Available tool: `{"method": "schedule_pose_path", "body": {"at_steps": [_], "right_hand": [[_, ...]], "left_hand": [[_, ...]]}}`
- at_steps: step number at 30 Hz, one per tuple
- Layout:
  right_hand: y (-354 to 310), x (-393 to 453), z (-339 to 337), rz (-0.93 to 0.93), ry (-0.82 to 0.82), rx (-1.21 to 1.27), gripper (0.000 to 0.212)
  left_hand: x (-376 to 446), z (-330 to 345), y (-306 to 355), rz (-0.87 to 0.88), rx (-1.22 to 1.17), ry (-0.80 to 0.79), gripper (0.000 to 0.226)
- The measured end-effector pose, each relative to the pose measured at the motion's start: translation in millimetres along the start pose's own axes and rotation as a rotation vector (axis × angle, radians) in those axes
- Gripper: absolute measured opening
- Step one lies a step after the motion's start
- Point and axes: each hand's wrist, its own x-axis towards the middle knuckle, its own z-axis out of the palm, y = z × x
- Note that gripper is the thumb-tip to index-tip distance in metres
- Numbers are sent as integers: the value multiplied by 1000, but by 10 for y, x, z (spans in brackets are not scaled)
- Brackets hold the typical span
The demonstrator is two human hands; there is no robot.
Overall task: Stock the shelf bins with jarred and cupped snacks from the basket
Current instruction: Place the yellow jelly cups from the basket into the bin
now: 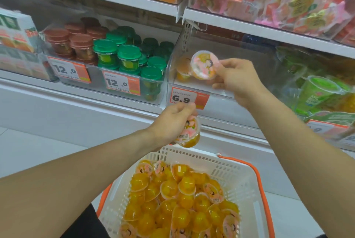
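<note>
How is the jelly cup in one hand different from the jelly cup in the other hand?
The right hand holds its cup up at the clear bin, with the picture lid facing us. The left hand holds its cup lower, just above the basket, tipped so its yellow side shows more. The right cup is pinched at its edge; the left fingers curl over theirs. Both are the same yellow jelly cup with a pink cartoon lid.
</note>
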Motion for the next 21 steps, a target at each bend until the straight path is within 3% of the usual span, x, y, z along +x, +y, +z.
{"method": "schedule_pose_path", "body": {"at_steps": [3, 9, 18, 21], "right_hand": [[3, 406, 137, 91, -19, -212, 25], [139, 625, 413, 392, -314, -533, 25], [307, 747, 561, 523, -380, -231, 29], [328, 756, 559, 512, -387, -261, 27]], "left_hand": [[36, 6, 32, -23, -44, 49, 39], [96, -16, 83, -83, -71, 77, 27], [234, -47, 38, -171, -206, 159, 21], [278, -46, 28, -184, -234, 203, 20]]}}
